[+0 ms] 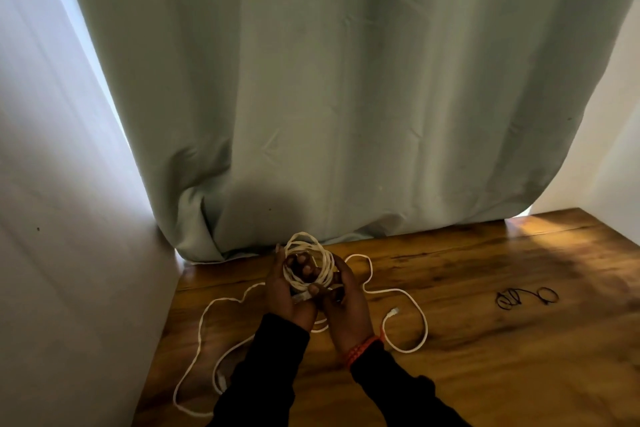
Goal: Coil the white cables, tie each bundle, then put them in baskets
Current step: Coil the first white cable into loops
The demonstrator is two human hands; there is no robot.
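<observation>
A white cable coil (309, 262) stands upright above the wooden table (485, 340), held between both hands. My left hand (286, 291) grips its left and lower side, the thumb pressing a white plug end at the bottom. My right hand (344, 302) holds the right side with fingers through the loop. Loose white cable (417, 321) trails on the table to the right, ending in a white connector (393, 312). More loose cable (199, 350) winds off to the left and under my left sleeve.
Thin black ties (526, 297) lie on the table to the right. A pale green curtain (329, 97) hangs behind the table, and a white wall (69, 218) runs along its left edge. No basket is in view.
</observation>
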